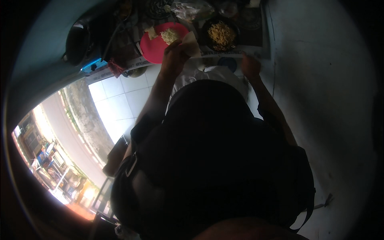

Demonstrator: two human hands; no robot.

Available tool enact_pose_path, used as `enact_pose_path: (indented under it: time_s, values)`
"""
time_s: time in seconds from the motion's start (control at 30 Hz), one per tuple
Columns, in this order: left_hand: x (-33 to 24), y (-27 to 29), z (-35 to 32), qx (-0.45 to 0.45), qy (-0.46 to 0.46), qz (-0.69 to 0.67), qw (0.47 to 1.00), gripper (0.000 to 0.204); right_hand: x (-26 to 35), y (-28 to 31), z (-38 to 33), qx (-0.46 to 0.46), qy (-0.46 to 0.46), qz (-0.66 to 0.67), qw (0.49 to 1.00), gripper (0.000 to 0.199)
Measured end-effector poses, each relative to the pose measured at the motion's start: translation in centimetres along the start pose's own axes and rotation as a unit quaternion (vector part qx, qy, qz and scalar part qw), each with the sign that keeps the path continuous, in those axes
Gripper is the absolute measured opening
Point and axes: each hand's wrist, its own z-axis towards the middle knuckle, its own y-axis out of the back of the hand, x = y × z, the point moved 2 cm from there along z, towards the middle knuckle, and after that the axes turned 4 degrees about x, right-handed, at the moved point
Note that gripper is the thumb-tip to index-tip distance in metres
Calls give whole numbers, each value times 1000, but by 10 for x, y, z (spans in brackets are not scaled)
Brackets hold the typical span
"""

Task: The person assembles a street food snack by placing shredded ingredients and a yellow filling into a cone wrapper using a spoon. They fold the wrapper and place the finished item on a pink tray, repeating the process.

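My left hand (175, 60) is closed on the edge of a thin pale wrapper sheet (193, 45), which hangs over the right rim of a round pink plate (151, 52). On that plate lie a mound of pale shredded food (170, 36) and a small beige folded piece (151, 33). My right hand (251, 66) is closed at the table's front edge, to the right and nearer than a dark pan (204, 37). Yellow-brown cooked food (221, 35), perhaps noodles, fills the pan. Whether the right fingers hold anything is hidden in the dim light.
A clear plastic bag (192, 11) lies behind the plate and pan. A large dark pot (78, 42) stands at the far left, with a red cloth (116, 67) near the table edge. Below the edge sits a blue round thing (227, 64). A pale wall (320, 80) rises on the right.
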Motion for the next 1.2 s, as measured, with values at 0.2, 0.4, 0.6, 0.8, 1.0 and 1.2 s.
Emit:
enact_pose_path:
  time_s: [0.2,0.4,0.6,0.8,1.0,1.2]
  values:
    - [-7,6,1,36,-177,464,867,30,40,6,17,-17,68,40,997,37]
    - [6,10,3,-10,-15,61,998,30,31,16,31,-33,23,32,999,28]
    - [1,9,0,46,-95,308,946,29,4,18,28,-17,41,-3,999,34]
    - [8,8,4,-7,3,-18,1000,30,9,14,16,42,33,-2,999,36]
    - [6,8,7,34,-32,101,994,32,20,9,-1,54,44,75,995,36]
    - [8,6,8,39,-32,95,994,30,7,2,-2,-37,37,95,994,39]
